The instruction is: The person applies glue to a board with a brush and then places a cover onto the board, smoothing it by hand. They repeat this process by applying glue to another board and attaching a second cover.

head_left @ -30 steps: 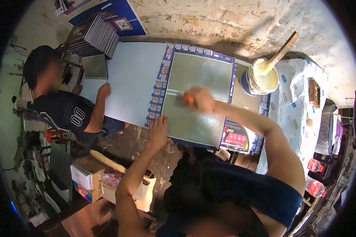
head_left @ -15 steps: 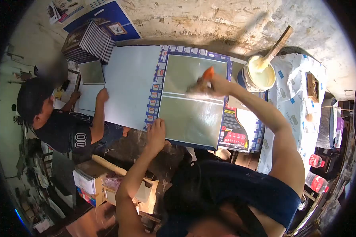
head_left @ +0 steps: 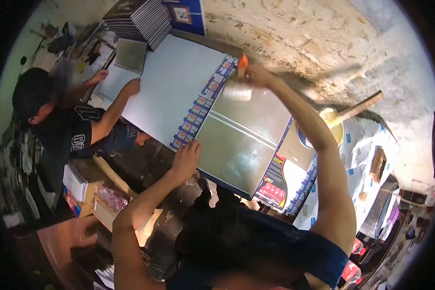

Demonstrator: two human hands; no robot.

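My right hand [head_left: 260, 76] is closed on the orange handle of a wide brush [head_left: 238, 91], whose pale bristles, blurred by motion, are over the upper left part of a grey-green cover sheet [head_left: 237, 154]. Two white strips [head_left: 241, 127] cross the sheet. My left hand [head_left: 187, 157] rests at the sheet's lower left corner with its fingers apart, holding nothing visible. Printed blue paper [head_left: 191, 119] lies along the sheet's left side. To the right, partly behind my forearm, is a bucket [head_left: 340, 131] of cream paste with a wooden stick [head_left: 360, 107] in it.
At the left, a co-worker [head_left: 67, 116] touches a large pale board [head_left: 164, 87] near a small grey-green panel [head_left: 131, 55]. Stacked books [head_left: 137, 21] stand behind. A wooden block [head_left: 378, 164] lies on printed wrapping at the right. Below left is a cardboard box [head_left: 94, 186].
The brush in my right hand has moved from the strips to the sheet's upper left. The whole view has tilted and shifted. My left hand stays near the same corner.
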